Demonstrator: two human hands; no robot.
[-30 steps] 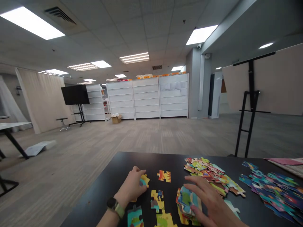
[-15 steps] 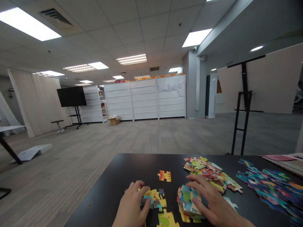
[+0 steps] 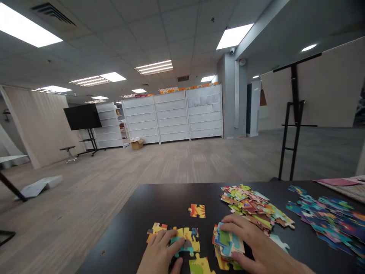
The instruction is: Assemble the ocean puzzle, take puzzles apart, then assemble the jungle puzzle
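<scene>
My left hand (image 3: 161, 254) lies at the bottom of the head view with fingers pressed flat on a small group of joined yellow and teal puzzle pieces (image 3: 186, 239) on the black table (image 3: 137, 224). My right hand (image 3: 253, 247) rests with fingers curled over a stack of colourful puzzle pieces (image 3: 226, 243) just to the right. A single orange piece (image 3: 197, 210) lies apart, a little beyond both hands. A yellow and green piece (image 3: 199, 264) sits between my wrists.
A loose heap of mixed pieces (image 3: 251, 203) lies beyond my right hand, and a spread of blue pieces (image 3: 327, 215) covers the table's right side. A black easel stand (image 3: 293, 114) rises behind the table. Open wood-look floor, white cabinets (image 3: 173, 114) and a screen on a stand (image 3: 82, 118) fill the room.
My left hand slid a yellow piece from the left towards me and pressed it against the pieces in the middle. My right hand stayed on the stack, its fingers curling a little.
</scene>
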